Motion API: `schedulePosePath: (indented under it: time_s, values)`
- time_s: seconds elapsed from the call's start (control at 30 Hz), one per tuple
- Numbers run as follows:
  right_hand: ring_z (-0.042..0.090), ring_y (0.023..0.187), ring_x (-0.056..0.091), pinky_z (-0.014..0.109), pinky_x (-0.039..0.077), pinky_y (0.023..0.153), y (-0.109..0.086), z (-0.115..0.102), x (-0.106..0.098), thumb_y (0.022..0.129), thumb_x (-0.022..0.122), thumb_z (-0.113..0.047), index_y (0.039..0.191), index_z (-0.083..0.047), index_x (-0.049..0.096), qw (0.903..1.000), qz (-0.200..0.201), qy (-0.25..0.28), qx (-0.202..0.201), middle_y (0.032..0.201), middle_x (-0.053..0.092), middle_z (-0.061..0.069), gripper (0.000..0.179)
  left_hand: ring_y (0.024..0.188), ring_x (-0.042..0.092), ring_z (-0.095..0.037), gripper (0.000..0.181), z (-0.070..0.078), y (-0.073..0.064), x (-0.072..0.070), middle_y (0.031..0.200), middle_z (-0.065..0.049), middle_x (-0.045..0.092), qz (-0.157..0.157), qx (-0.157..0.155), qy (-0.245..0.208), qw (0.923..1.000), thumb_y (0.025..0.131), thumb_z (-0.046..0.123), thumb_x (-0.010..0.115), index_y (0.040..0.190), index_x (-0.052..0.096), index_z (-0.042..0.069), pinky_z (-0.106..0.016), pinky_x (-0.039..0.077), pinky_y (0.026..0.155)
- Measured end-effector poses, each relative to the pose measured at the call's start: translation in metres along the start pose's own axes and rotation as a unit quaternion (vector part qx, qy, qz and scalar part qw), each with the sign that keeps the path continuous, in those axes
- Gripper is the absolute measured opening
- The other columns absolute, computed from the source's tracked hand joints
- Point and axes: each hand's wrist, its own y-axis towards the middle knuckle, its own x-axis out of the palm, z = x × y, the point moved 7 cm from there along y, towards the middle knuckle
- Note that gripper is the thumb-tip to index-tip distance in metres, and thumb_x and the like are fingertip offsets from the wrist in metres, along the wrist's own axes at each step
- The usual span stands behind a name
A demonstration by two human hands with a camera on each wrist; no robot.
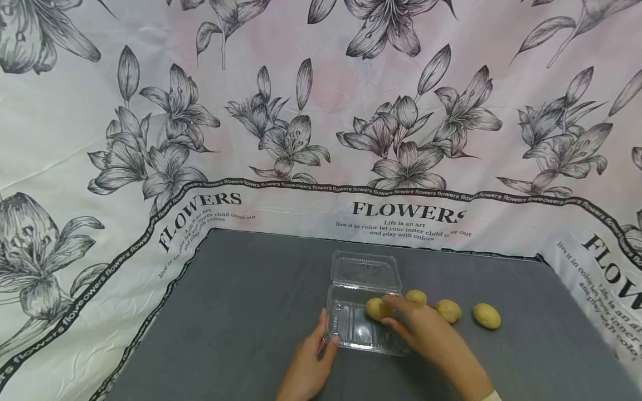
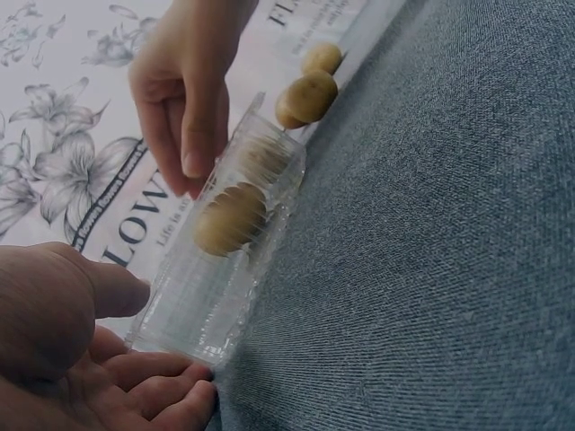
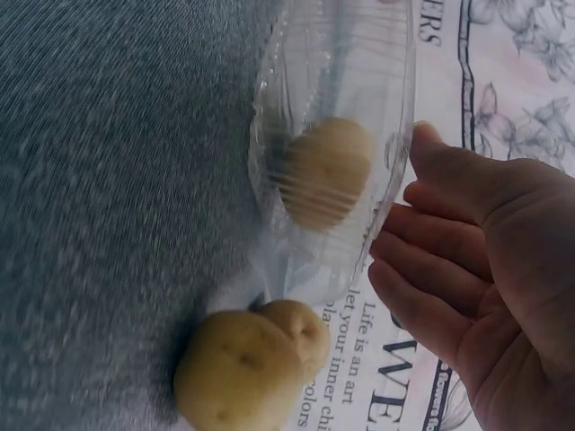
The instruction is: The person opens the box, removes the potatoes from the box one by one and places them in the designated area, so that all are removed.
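Note:
A clear plastic clamshell box (image 1: 346, 334) lies on the grey tabletop with its lid (image 1: 365, 270) tipped back. Inside it, toward the right, rests a yellow potato (image 1: 376, 309). My left hand (image 1: 310, 359) holds the box's left end near the front corner, thumb and fingers on either side of it. Over the right part of the box is my right hand (image 1: 418, 328), fingers spread beside the potato. In the right wrist view, that potato (image 3: 328, 173) sits behind the clear wall, apart from the fingers (image 3: 431, 242).
To the right of the box, three more potatoes lie on the table: one close by its edge (image 1: 416, 297), another potato (image 1: 448, 311) beside it, and a third potato (image 1: 486, 316) farther right. A flower-printed cloth (image 1: 291, 214) hangs behind the grey tabletop (image 1: 241, 312).

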Motion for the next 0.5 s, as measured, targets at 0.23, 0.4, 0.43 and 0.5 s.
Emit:
schedulePosePath:
  time_s: [0.23,0.4,0.43,0.5]
  values:
    - [0.016,0.084,0.077,0.029,0.066,0.073,0.005,0.000,0.009,0.091,0.085,-0.018,0.125,-0.005,0.071,0.9996,-0.024,-0.001,0.017,0.108,0.080,0.007,0.039,0.149,0.041,-0.041,0.071,0.001,-0.001,0.000,0.161,-0.028,0.039,-0.006,0.010,-0.010,0.9999,0.110,0.026,0.060,0.162,0.026,-0.010,-0.051,0.043,0.116]
    - [0.018,0.086,0.078,0.030,0.065,0.073,0.008,-0.001,0.013,0.092,0.085,-0.021,0.124,-0.006,0.071,0.9993,-0.027,-0.013,0.024,0.105,0.080,0.006,0.038,0.150,0.040,-0.040,0.071,0.000,0.000,0.000,0.161,-0.028,0.040,-0.007,0.010,-0.015,0.9998,0.111,0.026,0.059,0.161,0.025,-0.011,-0.052,0.041,0.117]
    - [0.018,0.085,0.078,0.030,0.065,0.072,0.009,-0.001,0.013,0.092,0.084,-0.022,0.124,-0.007,0.071,0.9992,-0.027,-0.014,0.026,0.105,0.080,0.005,0.038,0.150,0.039,-0.040,0.071,0.000,0.000,0.000,0.162,-0.028,0.039,-0.008,0.010,-0.015,0.9998,0.111,0.026,0.059,0.161,0.025,-0.011,-0.052,0.041,0.117]
    - [0.015,0.081,0.076,0.028,0.064,0.069,0.011,-0.001,0.014,0.093,0.084,-0.022,0.123,-0.007,0.071,0.9991,-0.030,-0.014,0.028,0.102,0.080,0.004,0.036,0.151,0.039,-0.039,0.071,-0.001,0.001,0.000,0.162,-0.028,0.039,-0.007,0.008,-0.016,0.9998,0.111,0.026,0.058,0.161,0.025,-0.011,-0.052,0.040,0.117]
